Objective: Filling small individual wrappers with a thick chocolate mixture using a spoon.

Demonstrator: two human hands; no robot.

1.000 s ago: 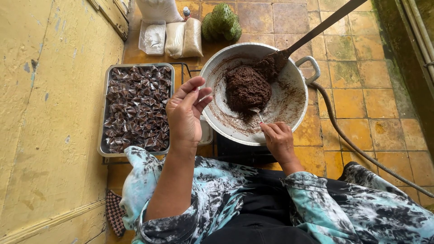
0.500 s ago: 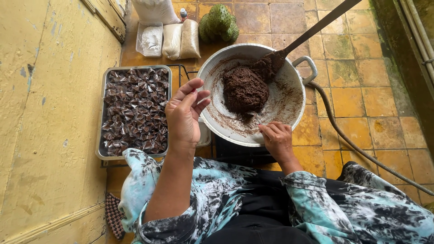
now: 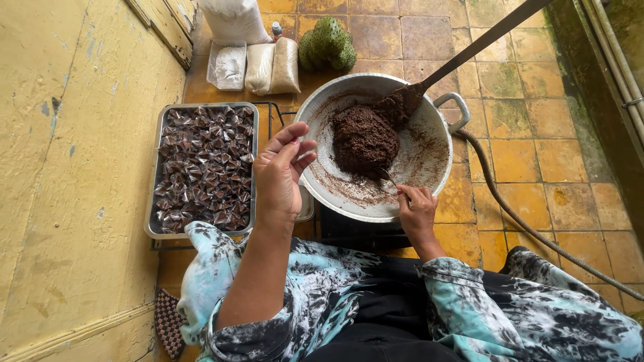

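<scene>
Head view: person seated low, looking straight down at floor-level work.
Left hand (image 3: 278,175): raised over the pan's left rim, palm tilted up, fingers partly curled, thumb meeting fingertips. Looks like a small dark bit is pinched or rolled there; cannot tell for sure, too small.
Right hand (image 3: 417,213): at the pan's near rim, lower centre of frame, closed on a small spoon (image 3: 385,175) whose tip reaches the base of the dark mass. Grip is low and short, which suits taking small portions.
Pan (image 3: 376,144): large metal bowl with side handle, centre frame, smeared brown inside. Sits between the knees so both hands reach it.
Dark mixture (image 3: 364,137): brown crumbly mound heaped mid-pan, upper side touching the ladle.
Long ladle (image 3: 463,53): blade rests in the mixture, handle runs out upper right, parked and untouched.
Tray (image 3: 204,171): metal, left of the pan, packed with small dark clear-wrapped pieces. Just beside the left hand, so a short reach.
Bags (image 3: 258,67): plastic bags of pale powder, upper left, well apart from the hands.
Green fruit (image 3: 327,43): knobbly, top centre, behind the pan.
Hose (image 3: 537,228): runs across the tiled floor at right.
</scene>
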